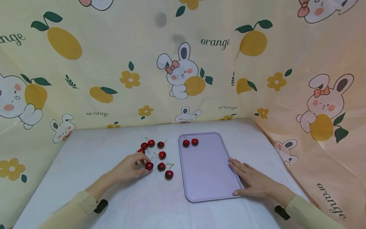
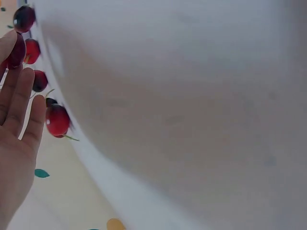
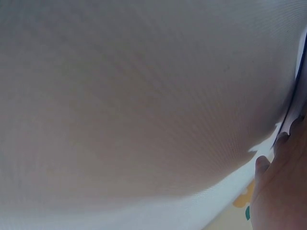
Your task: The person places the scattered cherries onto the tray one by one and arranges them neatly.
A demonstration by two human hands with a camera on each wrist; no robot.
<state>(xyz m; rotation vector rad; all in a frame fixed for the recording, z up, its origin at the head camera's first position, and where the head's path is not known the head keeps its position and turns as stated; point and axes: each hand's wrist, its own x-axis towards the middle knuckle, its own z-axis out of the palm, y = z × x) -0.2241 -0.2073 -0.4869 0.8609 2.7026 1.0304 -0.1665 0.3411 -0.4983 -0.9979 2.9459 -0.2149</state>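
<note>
Several red cherries (image 1: 162, 155) with stems lie loose on the white table, left of a lilac tray (image 1: 208, 178). Two more cherries (image 1: 190, 142) sit in the tray's far left corner. My left hand (image 1: 132, 167) reaches into the loose group and pinches one cherry (image 1: 149, 165) between thumb and fingertips. In the left wrist view that cherry (image 2: 17, 50) sits at the tips of the left hand (image 2: 17, 134), with other cherries (image 2: 57, 120) close beside it. My right hand (image 1: 250, 181) lies flat, fingers straight, on the tray's right rim, and its edge (image 3: 283, 191) shows in the right wrist view.
The white table (image 1: 85, 159) is walled on three sides by a cream cloth with bunny and orange prints (image 1: 183, 73). Most of the tray's floor is bare. Bare table surface lies in front of the cherries and to their left.
</note>
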